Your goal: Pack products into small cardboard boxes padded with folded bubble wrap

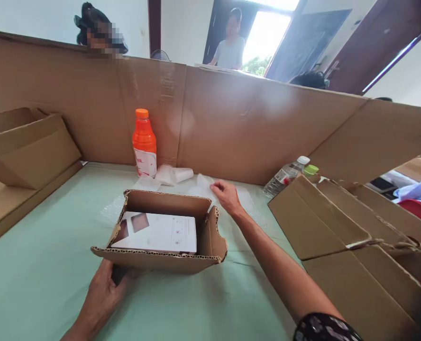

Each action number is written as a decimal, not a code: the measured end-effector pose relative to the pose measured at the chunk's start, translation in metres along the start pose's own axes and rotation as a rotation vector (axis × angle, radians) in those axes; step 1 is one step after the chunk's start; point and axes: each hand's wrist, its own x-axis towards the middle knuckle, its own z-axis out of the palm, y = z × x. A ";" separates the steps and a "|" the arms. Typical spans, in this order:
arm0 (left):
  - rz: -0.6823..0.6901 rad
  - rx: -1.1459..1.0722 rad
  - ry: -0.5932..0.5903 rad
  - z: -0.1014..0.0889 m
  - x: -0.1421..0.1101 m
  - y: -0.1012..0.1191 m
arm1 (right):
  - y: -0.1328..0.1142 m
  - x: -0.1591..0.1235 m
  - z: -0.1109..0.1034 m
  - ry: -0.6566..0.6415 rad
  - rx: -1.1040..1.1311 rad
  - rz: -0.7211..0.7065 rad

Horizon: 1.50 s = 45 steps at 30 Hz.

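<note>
A small open cardboard box [153, 263] stands in the middle of the table, tilted toward me, with a white printed box [160, 232] lying inside. My left hand [102, 293] grips the lower left of its front wall; some of its fingers are hidden in shadow under the edge. Beyond the box's far right corner, my right hand [227, 195] is closed in a pinch on a piece of clear bubble wrap [204, 182]. More clear wrap lies crumpled around that spot and behind the box.
An orange-capped bottle [145, 144] stands at the back against a cardboard partition [232, 123]. A clear water bottle [283, 180] leans at the back right. Large open cartons flank the table, one on the left [29, 151] and others on the right [320, 222]. People are beyond the partition.
</note>
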 end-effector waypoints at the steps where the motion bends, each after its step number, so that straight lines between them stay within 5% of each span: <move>1: -0.002 -0.002 0.000 0.000 -0.001 0.000 | -0.013 0.017 0.008 0.008 0.030 -0.015; 6: -0.049 -0.002 -0.028 -0.001 -0.003 -0.003 | -0.081 0.074 0.060 -0.218 0.243 -0.079; 10: -0.019 0.033 -0.042 -0.003 -0.002 -0.003 | -0.083 0.064 0.057 -0.276 0.568 0.085; 13: -0.029 0.040 -0.035 -0.003 0.001 -0.005 | -0.053 0.011 0.031 -0.226 0.566 0.216; 17: -0.036 0.042 -0.016 -0.002 0.000 -0.007 | -0.018 -0.094 0.009 -0.242 0.562 0.352; 22: -0.119 0.079 -0.070 -0.010 0.001 -0.010 | -0.029 -0.174 0.014 -0.261 0.611 0.391; 28: -0.147 -0.103 -0.216 0.003 0.042 0.025 | -0.030 -0.163 0.011 -0.144 0.505 0.237; 32: -0.073 -0.196 -0.198 0.040 0.088 0.064 | -0.005 -0.131 0.017 -0.010 0.470 0.230; 36: -0.013 -0.263 -0.163 0.077 0.124 0.072 | 0.022 -0.098 0.018 0.052 0.374 0.228; 41: -0.009 -0.338 -0.111 0.089 0.113 0.048 | 0.049 -0.105 -0.026 0.081 0.126 0.196; 45: -0.035 -0.389 -0.058 0.085 0.090 0.037 | 0.075 -0.134 -0.075 0.042 -0.334 0.221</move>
